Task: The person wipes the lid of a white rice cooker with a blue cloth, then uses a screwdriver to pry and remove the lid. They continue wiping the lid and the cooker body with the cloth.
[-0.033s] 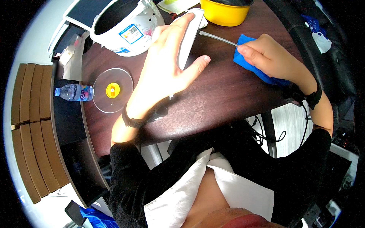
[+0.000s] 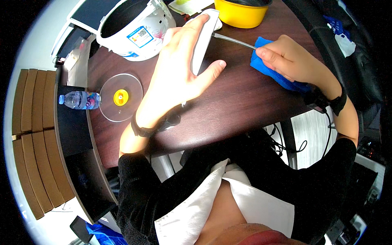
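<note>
My left hand lies stretched out over a long white part, fingers flat along it and thumb spread away. In my right hand is a slim silver metal tool, its shaft reaching left to the edge of the white part. My fingers hide the tool's other end, so its kind is unclear. Beneath the right hand a folded blue cloth rests on the dark brown table. Past the left hand stands a round white appliance body with a flower print, open at the top.
A yellow pot with a dark inside stands at the far edge. On the left lie a glass lid with a yellow knob and a plastic bottle. Brown boxes are stacked beyond. Black cables hang below the table's near edge.
My right hand has shifted very slightly to the right with the metal tool. The left hand stays in place.
</note>
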The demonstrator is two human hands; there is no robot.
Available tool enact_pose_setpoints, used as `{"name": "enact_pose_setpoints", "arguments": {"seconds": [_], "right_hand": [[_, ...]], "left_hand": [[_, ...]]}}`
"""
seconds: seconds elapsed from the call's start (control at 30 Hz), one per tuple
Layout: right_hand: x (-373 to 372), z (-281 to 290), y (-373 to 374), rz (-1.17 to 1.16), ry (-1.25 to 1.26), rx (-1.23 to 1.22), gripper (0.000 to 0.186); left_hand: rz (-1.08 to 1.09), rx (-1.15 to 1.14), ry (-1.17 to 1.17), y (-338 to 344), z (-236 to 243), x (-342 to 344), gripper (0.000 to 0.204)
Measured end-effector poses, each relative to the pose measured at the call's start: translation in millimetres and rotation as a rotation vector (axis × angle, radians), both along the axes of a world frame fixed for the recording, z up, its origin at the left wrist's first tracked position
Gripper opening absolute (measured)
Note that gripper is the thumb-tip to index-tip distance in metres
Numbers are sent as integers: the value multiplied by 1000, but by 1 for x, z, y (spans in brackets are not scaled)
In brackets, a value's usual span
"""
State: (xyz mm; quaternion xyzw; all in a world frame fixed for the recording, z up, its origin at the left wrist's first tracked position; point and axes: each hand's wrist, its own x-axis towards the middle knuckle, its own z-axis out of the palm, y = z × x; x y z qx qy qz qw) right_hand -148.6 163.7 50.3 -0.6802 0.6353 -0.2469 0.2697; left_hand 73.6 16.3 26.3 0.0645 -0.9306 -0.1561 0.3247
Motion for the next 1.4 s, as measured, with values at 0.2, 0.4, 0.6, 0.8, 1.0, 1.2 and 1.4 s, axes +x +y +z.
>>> {"name": "enact_pose_setpoints", "arguments": {"seconds": [0.2, 0.4, 0.6, 0.8, 1.0, 1.2, 1.4], "right_hand": [[-3, -10, -6, 50, 181, -318, 39], [-3, -11, -1, -73, 437, -419, 33], [5, -23, 16, -118, 496, -449, 33], [8, -13, 16, -97, 838, -563, 31], [10, -12, 14, -52, 599, -456, 34], [11, -1, 15, -31, 292, -167, 40], [-2, 6, 7, 37, 110, -44, 19]], "left_hand": [[-35, 171, 56, -8, -1, -2, 72], [-144, 592, 74, -21, -8, 3, 63], [-219, 275, 47, -17, -10, -3, 77], [-189, 298, 50, -16, -12, -4, 78], [-152, 261, 50, -12, -10, -1, 75], [-129, 178, 55, -9, -14, 1, 77], [-113, 315, 32, -15, -8, -5, 74]]}}
